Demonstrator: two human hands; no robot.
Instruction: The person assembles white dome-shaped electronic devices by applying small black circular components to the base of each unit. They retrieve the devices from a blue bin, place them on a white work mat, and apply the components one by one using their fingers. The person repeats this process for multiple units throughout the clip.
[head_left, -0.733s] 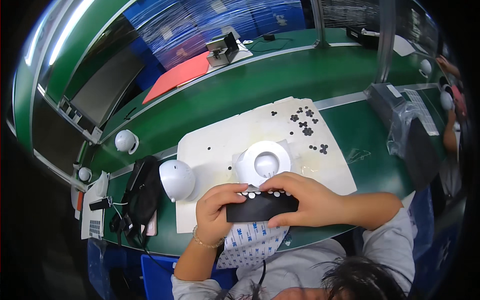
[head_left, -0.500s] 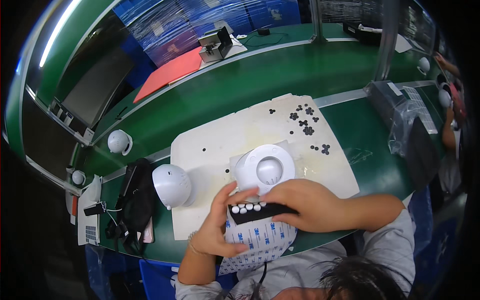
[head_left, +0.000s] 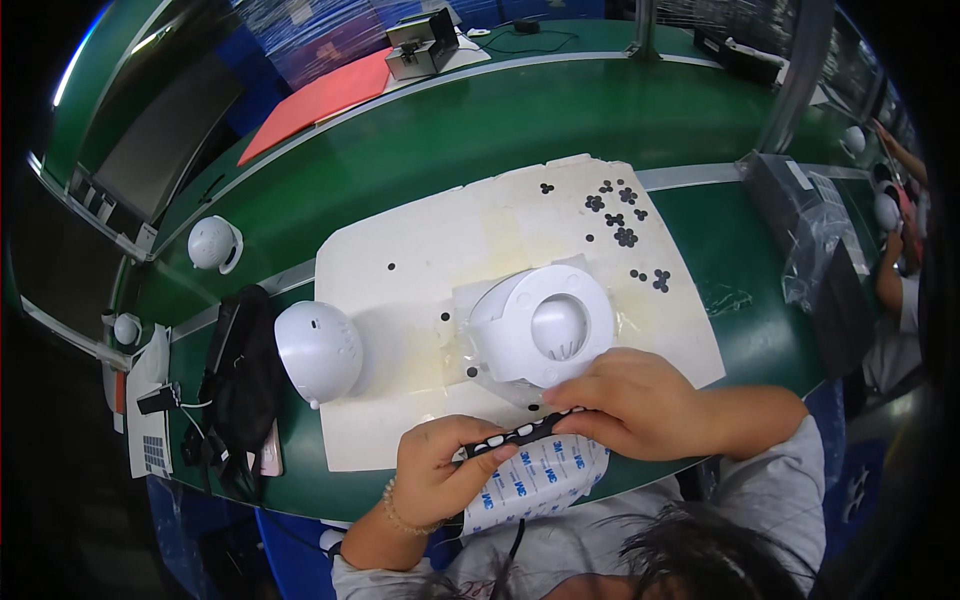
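A narrow black foam strip [head_left: 527,433] with several white round spots along it is stretched between my hands at the near edge of the board. My left hand [head_left: 440,465] pinches its left end between thumb and fingers. At the other end, my right hand [head_left: 640,402] grips it with thumb below and fingers above. Beneath the strip hangs a white sheet with blue print [head_left: 540,482], partly hidden by the hands. Just beyond them a white rounded housing with a ring-shaped base [head_left: 583,290] lies tilted, its opening facing up. Loose black round pads [head_left: 626,237] lie scattered on the board.
A pale board [head_left: 420,250] covers part of the green table. Left of my hands stands a white ball-shaped device [head_left: 318,350], beside a black bag [head_left: 243,370]. Another white device [head_left: 215,244] sits farther left. At right are a dark box [head_left: 780,195] and clear plastic wrap [head_left: 815,255].
My left hand has closed on the strip's left end; before, its fingers were spread. The strip has turned nearly edge-on. Objects on the table shifted in view as the camera moved.
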